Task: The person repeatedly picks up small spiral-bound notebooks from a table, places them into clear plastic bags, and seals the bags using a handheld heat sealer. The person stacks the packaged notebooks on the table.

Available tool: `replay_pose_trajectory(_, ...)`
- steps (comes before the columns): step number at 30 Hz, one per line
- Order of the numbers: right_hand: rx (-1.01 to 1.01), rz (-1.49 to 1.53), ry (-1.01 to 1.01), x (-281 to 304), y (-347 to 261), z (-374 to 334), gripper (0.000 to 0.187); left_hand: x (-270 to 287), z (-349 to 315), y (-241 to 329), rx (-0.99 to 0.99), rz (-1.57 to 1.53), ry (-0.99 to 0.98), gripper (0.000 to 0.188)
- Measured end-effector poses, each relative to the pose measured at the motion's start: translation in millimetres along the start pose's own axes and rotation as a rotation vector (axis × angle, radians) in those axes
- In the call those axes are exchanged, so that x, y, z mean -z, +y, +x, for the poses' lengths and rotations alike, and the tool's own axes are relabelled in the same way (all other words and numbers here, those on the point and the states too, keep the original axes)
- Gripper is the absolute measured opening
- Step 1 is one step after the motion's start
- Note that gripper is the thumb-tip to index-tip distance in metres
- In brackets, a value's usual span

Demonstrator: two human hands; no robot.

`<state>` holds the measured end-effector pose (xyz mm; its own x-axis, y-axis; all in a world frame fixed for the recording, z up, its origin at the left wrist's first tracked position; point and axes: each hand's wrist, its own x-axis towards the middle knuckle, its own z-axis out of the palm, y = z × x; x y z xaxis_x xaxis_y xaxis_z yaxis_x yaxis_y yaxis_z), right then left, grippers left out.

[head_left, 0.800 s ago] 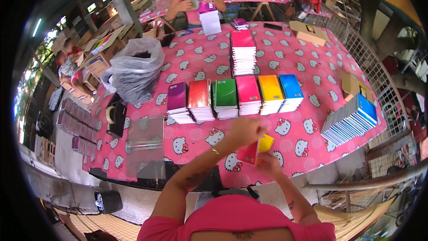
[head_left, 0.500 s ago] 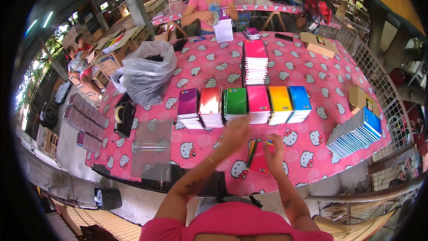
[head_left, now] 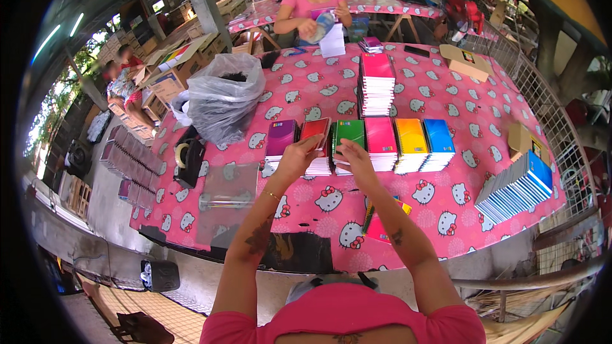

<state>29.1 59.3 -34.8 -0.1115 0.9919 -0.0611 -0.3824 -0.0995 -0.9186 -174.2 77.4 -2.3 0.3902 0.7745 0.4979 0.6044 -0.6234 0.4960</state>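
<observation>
Several spiral notebooks stand in a row of short stacks on the table. My left hand is closed on the top red notebook, which sits slightly tilted on its stack. Beside it, my right hand rests over the green notebook stack, fingers apart and curved at its left edge. To the left is the purple stack; to the right come the pink stack, yellow stack and blue stack. Partly under my right forearm lies a small fanned pile of notebooks.
A taller pink stack stands behind the row. Blue notebooks lean at the right. Left are a clear plastic bag, a tape dispenser and plastic sheets. Across the table, a person handles notebooks.
Both hands have moved away from the small notebook pile, forward and left to the red and green stacks. The top red notebook is now tilted in my left hand. The view has shifted slightly.
</observation>
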Motion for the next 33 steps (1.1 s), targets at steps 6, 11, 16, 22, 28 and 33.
replay_pose_trajectory(6, -0.312, 0.361, -0.071, 17.4, -30.0, -23.5, 0.052, -27.9, -31.8, 89.1, -0.364, 0.001, -0.006, 0.032)
replay_pose_trajectory(11, -0.101, 0.337, 0.008, 56.3, -51.5, -70.1, 0.054, -34.1, -26.8, 126.4, -0.251, -0.101, 0.112, 0.022)
replay_pose_trajectory(16, -0.04, 0.336, 0.188, 78.6, -59.9, -108.8, 0.047, -40.7, -5.4, 119.1, 0.038, -0.324, 0.425, 0.017)
replay_pose_trajectory(22, -0.017, 0.199, 0.181, 59.0, -58.6, -93.9, 0.044, 35.7, 29.0, 90.3, 0.292, -0.627, 0.92, 0.028)
replay_pose_trajectory(28, 0.364, -1.003, 0.103, 6.9, -27.4, -11.3, 0.088, 75.6, 15.8, 107.0, 0.166, -0.363, 1.06, 0.031)
replay_pose_trajectory(33, 0.801, -1.69, -0.1, 61.0, -6.1, -3.9, 0.055, 76.6, -24.6, 95.4, 0.233, -0.384, 0.995, 0.031)
